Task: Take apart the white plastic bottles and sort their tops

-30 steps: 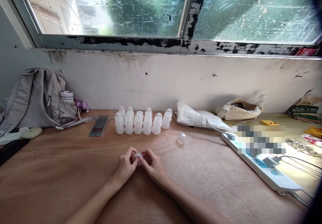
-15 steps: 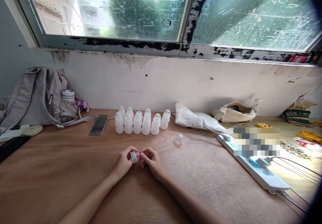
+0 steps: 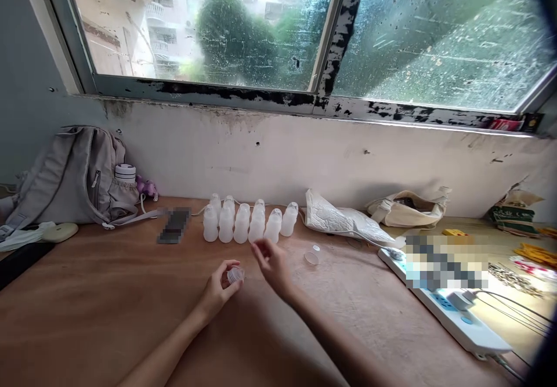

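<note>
My left hand (image 3: pixel 219 291) is closed around a small clear ribbed plastic piece (image 3: pixel 235 275) over the middle of the table. To its right, my right hand (image 3: pixel 273 265) is raised just in front of the bottles, its fingers bent together; whatever they may hold is too small to make out. Several frosted white bottles (image 3: pixel 241 224) with domed clear tops stand in a cluster behind my hands. A clear round cap (image 3: pixel 311 257) lies on the table right of my right hand, with a small clear piece (image 3: pixel 316 248) beside it.
A grey backpack (image 3: pixel 65 172) and a blurred phone-like object (image 3: pixel 174 225) are on the left of the wooden table (image 3: pixel 108 306). A silvery padded pouch (image 3: pixel 339 219) and a cream bag (image 3: pixel 409 208) lie at the back. A white power strip (image 3: pixel 448 306) with cables runs along the right.
My right hand has moved away from my left hand, up toward the bottles. The ribbed piece stays in my left hand. The camera view has tilted up slightly.
</note>
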A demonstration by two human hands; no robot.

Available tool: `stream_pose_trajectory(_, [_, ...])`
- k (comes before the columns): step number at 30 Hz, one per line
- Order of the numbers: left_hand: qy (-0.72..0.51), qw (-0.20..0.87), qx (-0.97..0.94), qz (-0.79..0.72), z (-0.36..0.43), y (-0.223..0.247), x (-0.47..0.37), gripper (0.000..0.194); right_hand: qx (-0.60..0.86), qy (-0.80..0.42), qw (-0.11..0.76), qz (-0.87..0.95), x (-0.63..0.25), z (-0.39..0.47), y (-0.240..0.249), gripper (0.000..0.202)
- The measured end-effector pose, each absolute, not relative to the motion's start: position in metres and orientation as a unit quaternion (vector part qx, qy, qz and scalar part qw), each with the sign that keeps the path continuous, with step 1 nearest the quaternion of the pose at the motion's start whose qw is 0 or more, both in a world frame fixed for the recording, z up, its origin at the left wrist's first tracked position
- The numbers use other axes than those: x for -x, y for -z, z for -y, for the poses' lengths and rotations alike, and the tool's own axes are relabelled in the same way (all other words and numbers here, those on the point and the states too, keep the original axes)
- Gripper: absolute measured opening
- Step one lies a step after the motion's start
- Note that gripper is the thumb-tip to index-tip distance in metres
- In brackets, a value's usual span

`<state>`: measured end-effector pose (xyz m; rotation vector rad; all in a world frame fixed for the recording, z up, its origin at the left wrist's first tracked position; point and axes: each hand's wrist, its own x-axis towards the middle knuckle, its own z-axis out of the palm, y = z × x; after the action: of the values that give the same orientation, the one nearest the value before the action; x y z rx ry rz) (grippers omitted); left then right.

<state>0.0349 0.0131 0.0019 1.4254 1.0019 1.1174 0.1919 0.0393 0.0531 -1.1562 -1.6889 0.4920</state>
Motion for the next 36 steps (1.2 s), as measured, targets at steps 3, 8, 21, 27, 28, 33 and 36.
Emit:
stream_pose_trajectory(3, [-0.477,0.479,-0.587,-0.445,-0.017,-0.002,-0.031,0.031,0.504,-0.076,0.445,0.736,-0.192,-0.089,-0.107,0.015])
stream_pose_trajectory(8, [-0.494,0.498,-0.558,-0.443,-0.021,-0.004,-0.029,0.023,0.587,-0.016,0.208,0.782,-0.18,-0.172,-0.166,0.019])
stream_pose_trajectory(21, [-0.509,0.552,-0.501,-0.43,-0.026,-0.006,-0.026,0.021,0.688,-0.066,-0.073,0.719,-0.143,-0.227,-0.142,0.05])
stream_pose_trajectory(27, [-0.522,0.573,-0.476,-0.415,-0.025,-0.009,-0.022,0.02,0.69,-0.054,-0.065,0.719,-0.146,-0.223,-0.163,0.051])
stream_pose_trajectory(28, [-0.524,0.576,-0.472,-0.414,-0.025,-0.009,-0.022,0.019,0.687,-0.053,-0.055,0.722,-0.149,-0.222,-0.172,0.05])
stream_pose_trajectory(33, [-0.532,0.582,-0.457,-0.412,-0.025,-0.006,-0.02,0.019,0.663,-0.053,0.018,0.747,-0.176,-0.205,-0.226,0.042])
stream_pose_trajectory(36, [-0.532,0.585,-0.449,-0.416,-0.027,-0.002,-0.021,0.021,0.637,-0.052,0.085,0.765,-0.198,-0.18,-0.25,0.041])
